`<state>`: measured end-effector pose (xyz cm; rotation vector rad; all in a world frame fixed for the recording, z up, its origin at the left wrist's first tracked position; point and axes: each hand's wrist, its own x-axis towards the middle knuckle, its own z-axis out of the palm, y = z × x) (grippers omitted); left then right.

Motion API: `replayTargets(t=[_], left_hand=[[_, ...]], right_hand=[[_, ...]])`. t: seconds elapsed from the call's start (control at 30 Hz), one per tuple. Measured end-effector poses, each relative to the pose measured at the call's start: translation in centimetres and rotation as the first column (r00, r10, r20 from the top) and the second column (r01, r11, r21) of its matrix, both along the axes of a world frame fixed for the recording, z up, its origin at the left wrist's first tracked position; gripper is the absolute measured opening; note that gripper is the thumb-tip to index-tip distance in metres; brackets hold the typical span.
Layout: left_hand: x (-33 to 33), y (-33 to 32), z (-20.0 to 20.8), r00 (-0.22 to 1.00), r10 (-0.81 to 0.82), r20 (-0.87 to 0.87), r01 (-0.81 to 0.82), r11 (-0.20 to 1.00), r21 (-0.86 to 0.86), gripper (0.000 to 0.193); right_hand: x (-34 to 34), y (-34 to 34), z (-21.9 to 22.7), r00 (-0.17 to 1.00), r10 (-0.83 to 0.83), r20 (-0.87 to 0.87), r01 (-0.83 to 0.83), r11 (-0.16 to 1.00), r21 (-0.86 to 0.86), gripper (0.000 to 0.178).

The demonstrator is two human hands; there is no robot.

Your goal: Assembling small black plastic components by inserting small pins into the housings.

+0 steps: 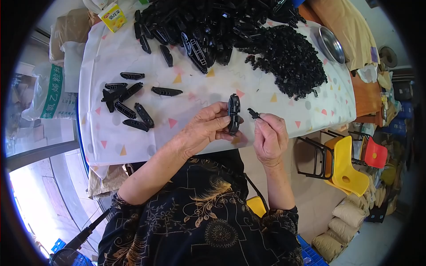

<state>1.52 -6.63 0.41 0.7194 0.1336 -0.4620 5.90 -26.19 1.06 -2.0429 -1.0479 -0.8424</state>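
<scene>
Over the table's near edge, my left hand is closed round a long black plastic part, which stands on end between thumb and fingers. Just to its right, my right hand pinches a small black plastic clip between thumb and fingertip. The clip and the long part are a short gap apart. Beyond my hands lies a big heap of long black parts. Right of that heap spreads a pile of small black pieces. Several long black parts lie loosely grouped on the left.
A patterned white cloth covers the table. At its far right sits a round metal dish; a small yellow box stands far left. Yellow and red chairs and stacked sacks are on the floor to the right.
</scene>
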Motion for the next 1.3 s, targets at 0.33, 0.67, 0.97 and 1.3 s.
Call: replayTargets(t=[0.33,0.67,0.97,1.3], left_hand=[[-0.3,0.0,-0.3,0.999,-0.035,-0.029,0.033,0.997,-0.070,0.033],[-0.9,0.3,-0.1,0.997,-0.064,-0.048,0.059,0.994,-0.094,0.039],[-1.1,-0.7,-0.9,0.995,0.088,-0.036,-0.090,0.995,-0.035,0.042],[-1.0,-0.4,-1.3,0.990,0.137,-0.015,-0.136,0.989,0.059,0.044]], right_hand=[[-0.9,1.5,0.7,0.963,0.015,-0.268,0.009,0.996,0.085,0.024],[-0.5,2.0,0.9,0.899,0.093,-0.428,-0.035,0.989,0.141,0.025],[-1.8,4.0,0.9,0.929,-0.043,-0.367,0.071,0.995,0.064,0.026],[-2.2,5.0,0.2,0.923,-0.059,-0.381,0.084,0.995,0.051,0.025]])
